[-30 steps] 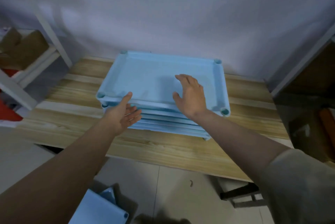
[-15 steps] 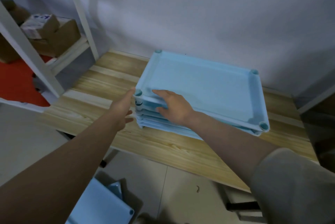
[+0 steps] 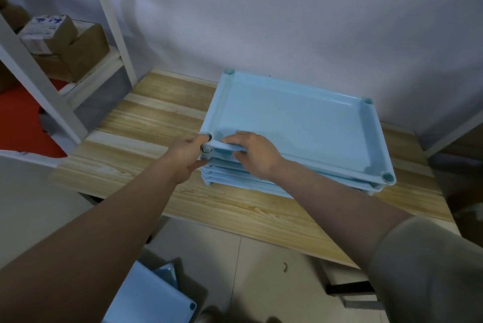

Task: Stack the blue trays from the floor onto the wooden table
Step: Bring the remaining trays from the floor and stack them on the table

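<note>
A stack of several light blue trays (image 3: 300, 126) stands on the wooden table (image 3: 146, 134) near the wall. My left hand (image 3: 187, 158) is wrapped around the stack's near left corner post. My right hand (image 3: 253, 154) grips the front rim of the top tray just right of that corner, fingers over the edge. More blue trays (image 3: 154, 296) lie on the floor at the bottom left, partly hidden behind my left forearm.
A white metal shelf frame (image 3: 52, 103) holding cardboard boxes (image 3: 65, 45) stands to the left of the table. A grey wall rises behind the table. Another shelf edge shows at the far right. Tiled floor (image 3: 235, 257) lies below the table's front edge.
Both hands have slid to the stack's near left corner; the right hand left the tray's middle and now holds the front rim. The camera view has turned left.
</note>
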Tool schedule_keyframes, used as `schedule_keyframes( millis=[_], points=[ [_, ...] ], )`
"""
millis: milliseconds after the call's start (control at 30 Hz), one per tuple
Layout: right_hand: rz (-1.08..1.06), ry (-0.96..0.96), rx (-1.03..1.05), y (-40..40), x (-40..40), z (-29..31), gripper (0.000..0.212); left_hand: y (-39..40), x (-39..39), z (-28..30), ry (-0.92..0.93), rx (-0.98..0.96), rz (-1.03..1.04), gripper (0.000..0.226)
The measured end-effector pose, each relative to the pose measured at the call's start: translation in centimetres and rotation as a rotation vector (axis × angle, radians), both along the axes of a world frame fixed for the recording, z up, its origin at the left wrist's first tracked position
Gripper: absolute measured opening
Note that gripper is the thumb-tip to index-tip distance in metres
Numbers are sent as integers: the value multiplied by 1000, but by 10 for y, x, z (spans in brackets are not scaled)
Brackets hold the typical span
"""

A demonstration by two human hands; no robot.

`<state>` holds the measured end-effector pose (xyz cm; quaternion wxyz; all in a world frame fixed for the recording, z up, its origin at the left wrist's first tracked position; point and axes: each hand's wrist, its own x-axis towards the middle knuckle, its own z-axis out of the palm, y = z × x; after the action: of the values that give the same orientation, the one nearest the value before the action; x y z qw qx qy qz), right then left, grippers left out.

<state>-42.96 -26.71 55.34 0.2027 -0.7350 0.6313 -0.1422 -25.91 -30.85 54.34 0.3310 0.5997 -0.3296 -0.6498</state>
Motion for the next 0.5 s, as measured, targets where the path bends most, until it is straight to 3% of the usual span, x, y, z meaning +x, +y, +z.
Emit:
schedule_keyframes(
  millis=[233, 433, 500],
  points=[
    [-7, 3, -6, 6, 0, 3, 39, -1, 3, 1, 22, 23, -31, 27],
    [0, -27, 35, 5, 3, 10, 35, -5, 11, 2, 27, 8, -124, 35],
    [10, 69, 24, 0, 4, 9, 39, -7, 12, 3, 22, 7, -151, 41]
  ],
)
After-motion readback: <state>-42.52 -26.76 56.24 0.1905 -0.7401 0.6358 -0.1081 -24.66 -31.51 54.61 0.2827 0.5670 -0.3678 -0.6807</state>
